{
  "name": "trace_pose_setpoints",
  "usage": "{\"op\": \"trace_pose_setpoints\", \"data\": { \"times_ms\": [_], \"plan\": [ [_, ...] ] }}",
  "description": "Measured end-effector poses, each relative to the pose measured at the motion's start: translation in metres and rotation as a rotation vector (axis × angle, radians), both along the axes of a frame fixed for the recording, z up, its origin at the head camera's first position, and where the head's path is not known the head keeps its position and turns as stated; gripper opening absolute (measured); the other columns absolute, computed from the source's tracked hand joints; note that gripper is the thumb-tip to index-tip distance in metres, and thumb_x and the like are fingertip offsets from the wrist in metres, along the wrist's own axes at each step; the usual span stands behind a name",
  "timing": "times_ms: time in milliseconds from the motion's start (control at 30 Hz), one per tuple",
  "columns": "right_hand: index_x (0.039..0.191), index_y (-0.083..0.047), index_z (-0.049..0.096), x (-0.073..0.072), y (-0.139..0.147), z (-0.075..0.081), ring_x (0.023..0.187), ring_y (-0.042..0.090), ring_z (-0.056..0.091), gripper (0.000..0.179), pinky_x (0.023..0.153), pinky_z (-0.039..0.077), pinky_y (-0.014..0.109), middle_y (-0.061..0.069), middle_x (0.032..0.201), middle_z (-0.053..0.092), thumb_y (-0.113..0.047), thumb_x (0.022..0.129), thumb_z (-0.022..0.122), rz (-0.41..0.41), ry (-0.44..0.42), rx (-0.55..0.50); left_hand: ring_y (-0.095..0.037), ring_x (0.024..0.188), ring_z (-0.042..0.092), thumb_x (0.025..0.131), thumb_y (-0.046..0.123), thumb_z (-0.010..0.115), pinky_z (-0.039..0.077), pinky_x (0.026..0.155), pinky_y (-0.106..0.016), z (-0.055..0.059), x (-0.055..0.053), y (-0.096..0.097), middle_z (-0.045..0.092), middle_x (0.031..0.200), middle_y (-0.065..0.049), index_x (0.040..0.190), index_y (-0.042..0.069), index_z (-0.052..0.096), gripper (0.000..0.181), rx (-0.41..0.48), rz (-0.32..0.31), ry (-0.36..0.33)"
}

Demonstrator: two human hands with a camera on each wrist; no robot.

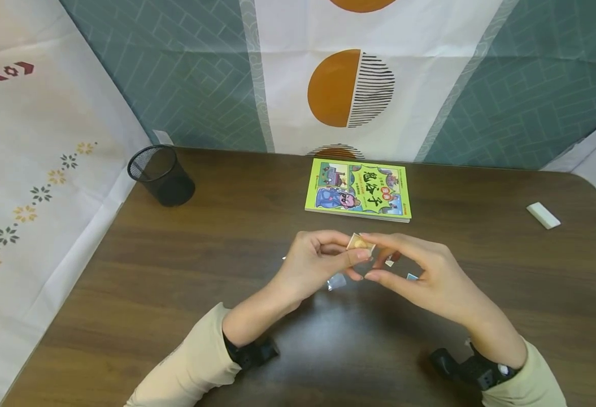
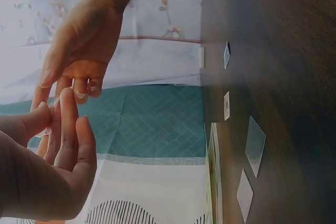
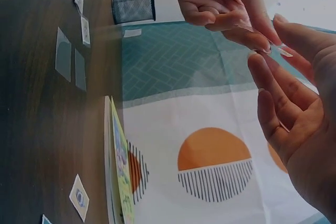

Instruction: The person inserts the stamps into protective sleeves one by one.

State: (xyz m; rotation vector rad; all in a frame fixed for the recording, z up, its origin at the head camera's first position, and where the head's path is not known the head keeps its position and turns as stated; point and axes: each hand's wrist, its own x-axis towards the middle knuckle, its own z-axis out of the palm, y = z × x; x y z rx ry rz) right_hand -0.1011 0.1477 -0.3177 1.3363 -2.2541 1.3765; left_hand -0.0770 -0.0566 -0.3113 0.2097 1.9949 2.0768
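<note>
Between thumb and fingers, my left hand (image 1: 310, 263) pinches a small square card (image 1: 360, 243) with a pale border and a yellowish picture. My right hand (image 1: 425, 271) reaches in from the other side, its index fingertip at the card's upper edge and its thumb apart below. A thin, see-through edge (image 2: 46, 129) shows at the left fingers in the left wrist view. Below the hands lie a clear plastic piece (image 1: 336, 281), a small white-edged card (image 1: 389, 262) and a bluish card (image 1: 412, 277), partly hidden by the right hand.
A green illustrated book (image 1: 359, 190) lies beyond the hands near the table's back edge. At the back left stands a black mesh bin (image 1: 161, 175). A white block (image 1: 543, 215) lies at the far right. Patterned cloth (image 1: 201, 73) hangs behind the table.
</note>
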Motion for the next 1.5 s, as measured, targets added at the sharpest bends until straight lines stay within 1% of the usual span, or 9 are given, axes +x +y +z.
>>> {"op": "trace_pose_setpoints", "data": {
  "times_ms": [200,367,500,733,933,1000,1067,1300,1500],
  "plan": [
    [0.122,-0.008,0.06,0.0006,-0.0013,0.0004,0.075,0.003,0.06,0.054,0.066,0.045,0.016,-0.007,0.082,0.067,-0.009,0.071,0.081,-0.044,-0.037,0.037,-0.032,0.066,0.068,0.083,0.014,0.071,0.053,0.065,-0.034,0.0011,0.0,0.0006,0.071,0.078,-0.011,0.093,0.003,0.071,0.015,-0.016,0.006,0.005],
    [0.119,-0.01,0.06,0.0014,-0.0017,-0.0006,0.072,0.001,0.059,0.06,0.065,0.044,0.016,-0.01,0.077,0.067,-0.003,0.064,0.083,-0.097,-0.05,0.043,-0.025,0.064,0.068,0.082,0.015,0.072,0.051,0.063,-0.028,0.0025,0.001,0.0019,0.071,0.075,-0.01,0.093,0.005,0.071,0.015,-0.031,0.004,-0.022],
    [0.116,-0.009,0.062,0.0011,-0.0024,-0.0025,0.07,-0.001,0.06,0.061,0.066,0.044,0.017,-0.009,0.076,0.067,0.003,0.061,0.083,-0.107,-0.054,0.019,-0.022,0.063,0.068,0.082,0.014,0.072,0.051,0.063,-0.029,0.0028,0.0007,0.003,0.071,0.076,-0.011,0.094,0.004,0.071,0.016,-0.024,-0.009,-0.011],
    [0.116,-0.008,0.062,0.0007,-0.0009,-0.0038,0.069,0.0,0.06,0.054,0.065,0.045,0.019,-0.007,0.078,0.067,-0.006,0.066,0.083,-0.071,-0.057,-0.006,-0.022,0.063,0.068,0.083,0.014,0.072,0.049,0.059,-0.027,0.0011,-0.0008,0.0042,0.071,0.076,-0.012,0.092,0.003,0.071,0.015,-0.024,-0.021,0.019],
    [0.115,-0.012,0.062,-0.0001,0.0008,-0.0026,0.071,-0.001,0.06,0.048,0.065,0.045,0.018,-0.006,0.095,0.068,-0.018,0.072,0.081,-0.051,-0.049,0.053,-0.022,0.063,0.068,0.083,0.017,0.072,0.048,0.06,-0.026,0.0006,-0.0013,0.0037,0.071,0.076,-0.011,0.092,0.005,0.072,0.015,-0.052,-0.028,0.009],
    [0.116,-0.013,0.062,-0.0002,0.0014,-0.0023,0.072,-0.001,0.06,0.047,0.065,0.045,0.017,-0.007,0.095,0.068,-0.02,0.073,0.081,-0.048,-0.049,0.074,-0.021,0.063,0.068,0.083,0.017,0.072,0.048,0.059,-0.026,0.0003,-0.0013,0.0036,0.071,0.076,-0.01,0.092,0.006,0.072,0.015,-0.055,-0.028,0.0],
    [0.116,-0.013,0.062,-0.0002,0.0017,-0.0024,0.071,-0.001,0.059,0.047,0.064,0.044,0.017,-0.008,0.094,0.067,-0.02,0.073,0.08,-0.045,-0.043,0.081,-0.021,0.063,0.068,0.083,0.017,0.072,0.049,0.059,-0.026,0.0001,-0.0012,0.0036,0.071,0.076,-0.01,0.092,0.005,0.071,0.015,-0.048,-0.031,-0.006],
    [0.114,-0.01,0.064,-0.0006,-0.0004,-0.0026,0.07,0.0,0.059,0.05,0.066,0.045,0.016,-0.005,0.093,0.069,-0.005,0.067,0.082,-0.036,-0.03,0.064,-0.023,0.064,0.069,0.084,0.017,0.071,0.046,0.054,-0.024,-0.0009,-0.0002,0.0028,0.071,0.075,-0.012,0.094,0.003,0.07,0.017,-0.014,-0.041,-0.026],
    [0.114,-0.009,0.065,-0.0023,-0.0011,-0.0028,0.068,0.001,0.059,0.04,0.064,0.045,0.016,-0.004,0.088,0.069,-0.025,0.079,0.075,-0.039,0.0,0.045,-0.024,0.064,0.069,0.084,0.015,0.07,0.052,0.062,-0.031,-0.0018,-0.001,0.0021,0.072,0.079,-0.012,0.093,0.001,0.07,0.017,0.007,-0.044,-0.044]
  ]
}}
